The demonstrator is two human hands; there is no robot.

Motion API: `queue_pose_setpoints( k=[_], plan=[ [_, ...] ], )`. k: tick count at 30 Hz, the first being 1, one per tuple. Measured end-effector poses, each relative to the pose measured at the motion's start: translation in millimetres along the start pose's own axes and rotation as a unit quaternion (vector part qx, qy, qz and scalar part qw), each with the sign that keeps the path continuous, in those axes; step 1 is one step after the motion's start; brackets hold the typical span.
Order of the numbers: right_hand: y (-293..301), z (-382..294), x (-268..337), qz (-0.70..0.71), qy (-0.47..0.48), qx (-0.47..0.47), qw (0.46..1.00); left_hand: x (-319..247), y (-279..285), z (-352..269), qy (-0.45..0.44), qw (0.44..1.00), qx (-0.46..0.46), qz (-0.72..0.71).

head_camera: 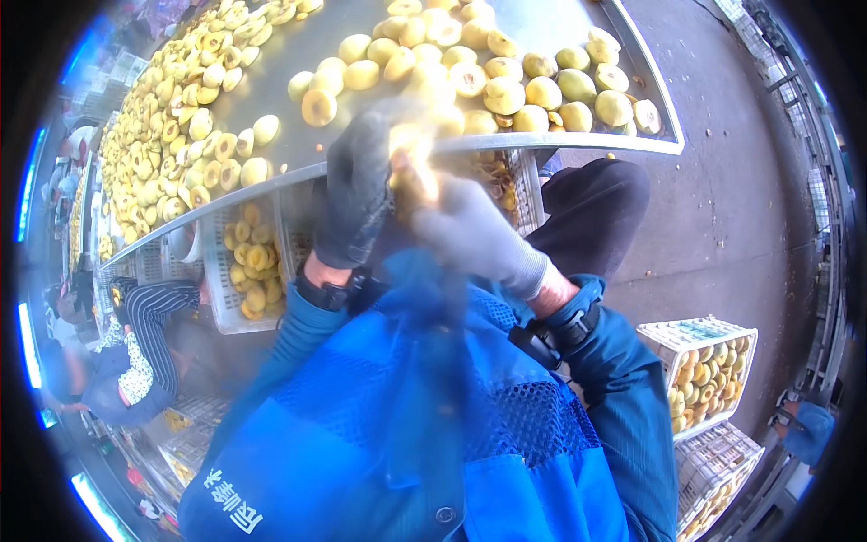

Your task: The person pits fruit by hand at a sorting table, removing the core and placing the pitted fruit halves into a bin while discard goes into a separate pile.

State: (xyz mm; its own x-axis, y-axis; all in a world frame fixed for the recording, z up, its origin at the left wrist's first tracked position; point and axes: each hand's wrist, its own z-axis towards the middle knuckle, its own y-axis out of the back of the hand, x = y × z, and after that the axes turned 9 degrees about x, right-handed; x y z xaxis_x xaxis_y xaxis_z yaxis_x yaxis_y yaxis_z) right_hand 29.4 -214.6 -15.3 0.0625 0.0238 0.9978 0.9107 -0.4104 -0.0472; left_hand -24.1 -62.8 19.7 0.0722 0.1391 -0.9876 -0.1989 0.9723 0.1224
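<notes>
My left hand (359, 190), in a dark grey glove, and my right hand (474, 230), in a light grey glove, meet just past the near edge of a metal table (542, 141). Between their fingers is a small yellowish-brown thing, probably a piece of fruit; glare and blur hide its shape and which hand grips it. Whole-looking and cut yellow fruits (504, 95), like peaches or apricots, lie on the tabletop beyond my hands. A large heap of fruit halves (162, 135) covers its left part.
Below the table stand a crate of yellow fruit (211, 271) and a crate with darker scraps (532, 190). Stacked fruit crates (714, 420) are on the floor at lower right. A person in striped trousers (159, 318) is at left; another person's dark-trousered leg (589, 210) is beyond my right hand.
</notes>
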Motion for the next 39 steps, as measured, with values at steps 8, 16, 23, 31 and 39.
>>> queue_pose_setpoints(
  k=[8,16,23,31,39],
  plan=[
    [-4.7,-11.3,6.2,-0.105,0.023,0.022,0.994,4.8,14.4,10.6,-0.132,0.980,0.112,0.098],
    [20.1,-11.3,-8.0,0.320,-0.018,0.160,0.934,45.3,-10.5,13.1,-0.098,0.972,-0.156,-0.147],
    [52.4,-28.0,-134.6,-0.377,-0.089,-0.085,0.918,70.7,47.7,-20.2,-0.089,0.929,-0.145,-0.328],
    [42.8,-27.5,-135.9,-0.456,-0.163,-0.033,0.874,200.7,263.5,-135.5,0.057,0.757,-0.476,0.445],
    [46.7,-27.1,-149.9,-0.454,-0.185,-0.012,0.871,116.5,224.8,-31.0,-0.112,0.775,-0.275,0.557]
  ],
)
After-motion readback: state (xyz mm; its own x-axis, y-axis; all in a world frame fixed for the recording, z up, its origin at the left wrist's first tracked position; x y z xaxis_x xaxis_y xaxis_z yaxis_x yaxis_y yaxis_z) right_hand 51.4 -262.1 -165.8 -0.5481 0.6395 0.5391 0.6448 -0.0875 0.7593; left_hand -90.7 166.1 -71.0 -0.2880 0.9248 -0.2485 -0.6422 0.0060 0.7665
